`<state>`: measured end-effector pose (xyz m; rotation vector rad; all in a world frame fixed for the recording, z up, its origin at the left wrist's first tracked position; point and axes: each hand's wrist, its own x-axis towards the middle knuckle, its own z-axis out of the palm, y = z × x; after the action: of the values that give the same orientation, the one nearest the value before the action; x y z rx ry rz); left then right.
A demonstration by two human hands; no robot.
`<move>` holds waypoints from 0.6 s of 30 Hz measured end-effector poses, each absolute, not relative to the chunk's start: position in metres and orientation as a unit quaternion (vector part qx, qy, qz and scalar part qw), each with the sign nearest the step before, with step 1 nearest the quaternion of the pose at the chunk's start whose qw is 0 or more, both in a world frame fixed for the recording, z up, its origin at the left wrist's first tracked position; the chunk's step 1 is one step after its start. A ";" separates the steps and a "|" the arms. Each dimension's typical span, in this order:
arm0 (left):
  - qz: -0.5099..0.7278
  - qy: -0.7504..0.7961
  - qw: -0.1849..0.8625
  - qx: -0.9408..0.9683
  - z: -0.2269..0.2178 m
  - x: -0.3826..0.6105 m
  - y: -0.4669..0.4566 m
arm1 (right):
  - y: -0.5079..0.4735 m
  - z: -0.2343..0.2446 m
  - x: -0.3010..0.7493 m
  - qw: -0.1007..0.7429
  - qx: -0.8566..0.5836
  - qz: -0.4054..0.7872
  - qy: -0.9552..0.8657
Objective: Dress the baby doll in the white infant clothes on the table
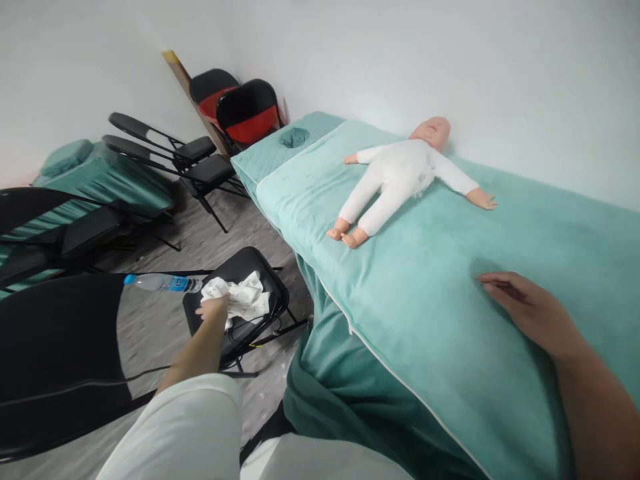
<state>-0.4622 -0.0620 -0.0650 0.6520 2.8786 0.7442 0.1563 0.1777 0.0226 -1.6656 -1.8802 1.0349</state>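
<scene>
My left hand [214, 309] reaches down to a black folding chair [260, 267] and closes on a crumpled white patterned cloth [243, 297] lying on its seat. A clear water bottle with a blue cap [163, 283] lies beside the cloth at the seat's left edge. My right hand [525, 307] rests flat, fingers stretched out, on the teal cover of a massage bed [425, 313]. A baby doll in a white suit [400, 177] lies on its back further up the bed, arms spread, well beyond my right hand.
The bed has a face hole [294, 137] at its far end, by the white wall. Several black folding chairs [195, 160] stand on the grey floor to the left, two with red seats [247, 110] in the corner. Another teal bed [100, 177] stands at far left.
</scene>
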 end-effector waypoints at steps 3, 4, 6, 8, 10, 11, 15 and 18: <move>0.225 0.944 0.047 0.236 -0.069 -0.448 -0.057 | 0.180 0.016 0.160 0.220 -0.589 0.371 -0.683; 0.224 0.943 0.047 0.242 -0.072 -0.444 -0.055 | 0.180 0.013 0.161 0.223 -0.582 0.373 -0.688; 0.206 0.939 0.038 0.272 -0.079 -0.437 -0.049 | 0.182 0.010 0.163 0.236 -0.561 0.379 -0.697; 0.171 0.928 0.021 0.329 -0.088 -0.429 -0.041 | 0.181 0.007 0.163 0.251 -0.541 0.385 -0.704; 0.150 0.903 0.008 0.402 -0.099 -0.414 -0.030 | 0.179 0.004 0.161 0.268 -0.523 0.380 -0.714; 0.158 0.886 0.007 0.436 -0.103 -0.402 -0.023 | 0.176 0.002 0.160 0.277 -0.512 0.372 -0.723; 0.228 0.800 0.040 0.554 -0.106 -0.325 -0.006 | 0.154 -0.002 0.165 0.328 -0.473 0.284 -0.767; 0.228 0.720 0.143 0.640 -0.094 -0.249 -0.021 | 0.108 0.000 0.176 0.329 -0.473 0.222 -0.786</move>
<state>-0.2489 -0.0209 -0.0942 1.8455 2.0751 0.6583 0.1759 0.1081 0.0001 -1.2378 -2.0577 0.5808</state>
